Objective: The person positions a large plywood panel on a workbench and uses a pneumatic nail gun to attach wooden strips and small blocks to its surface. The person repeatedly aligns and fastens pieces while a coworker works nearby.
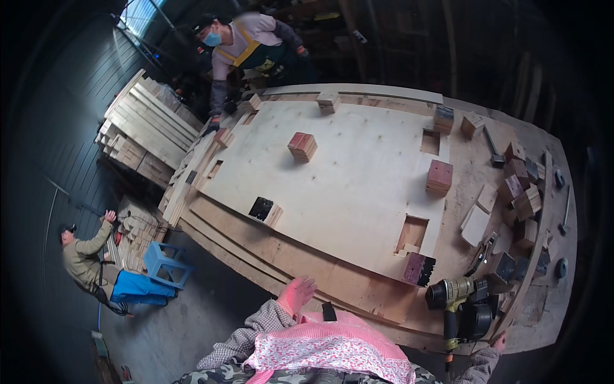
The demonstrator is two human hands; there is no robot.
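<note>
Because the pale plywood sheet is broad and thin, lying across the workbench from here, I judge it stiff but awkward, heavier than one hand would like and apt to flex at its cut-outs; I would take it by opposite outer edges, away from those openings. The wooden block at its near right corner looks dense, rigid and rough enough not to slip, best pinched across its sides. The nail gun, beside that block near the bench's front edge, should be hard and nose-heavy, so I would hold it by its upright handle, clear of the muzzle. My left hand is over the near edge, fingers loosely extended and apart from any object I can see; whether it touches the wood, I cannot tell. My right hand shows only partly at the bench edge, right of the gun, and its grip I cannot tell.
</note>
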